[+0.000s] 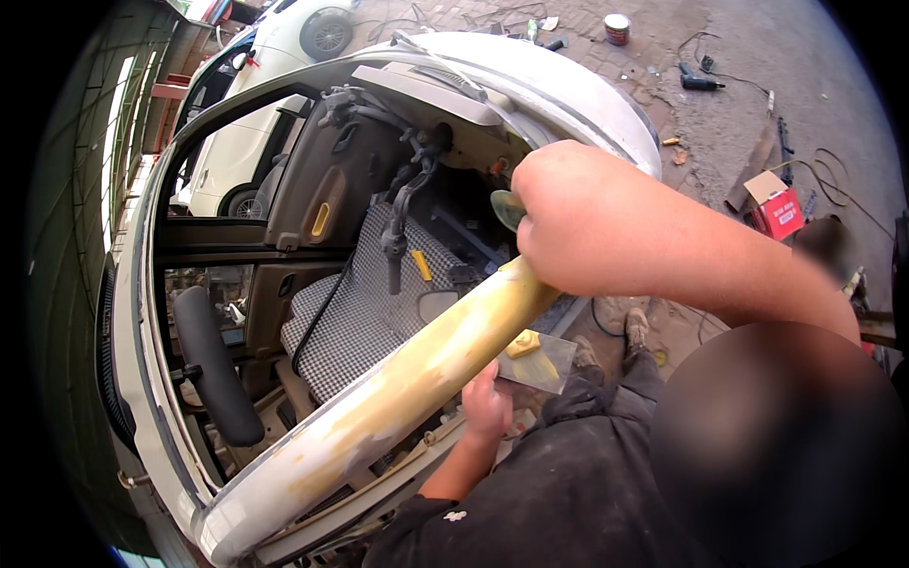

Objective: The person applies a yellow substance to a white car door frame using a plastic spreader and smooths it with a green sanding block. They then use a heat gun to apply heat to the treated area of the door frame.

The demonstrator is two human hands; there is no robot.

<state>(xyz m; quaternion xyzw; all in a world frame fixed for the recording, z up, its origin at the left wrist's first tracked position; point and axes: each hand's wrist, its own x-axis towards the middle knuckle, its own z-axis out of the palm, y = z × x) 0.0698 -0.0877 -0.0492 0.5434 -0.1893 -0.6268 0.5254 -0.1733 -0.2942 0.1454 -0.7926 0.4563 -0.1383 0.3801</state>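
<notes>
Right forearm is closest, coming in from the right across the white pillar of the car body. Right hand is over the pillar's upper end, grip narrow, curled around a flat greenish piece; most of it is hidden by the hand, so can't tell if its edge touches the surface. Pillar runs diagonally, with yellow paste smeared patchily along it, heaviest toward the right hand. Left hand sits below the pillar, grip pinched on the near edge of a clear plate. Plate carries a thick yellow lump plus a smear. Behind the pillar: checked seat with a small yellow strip on it. Ground off to the right: red box, flap up; dark power tool; farther out, a round tin.
</notes>
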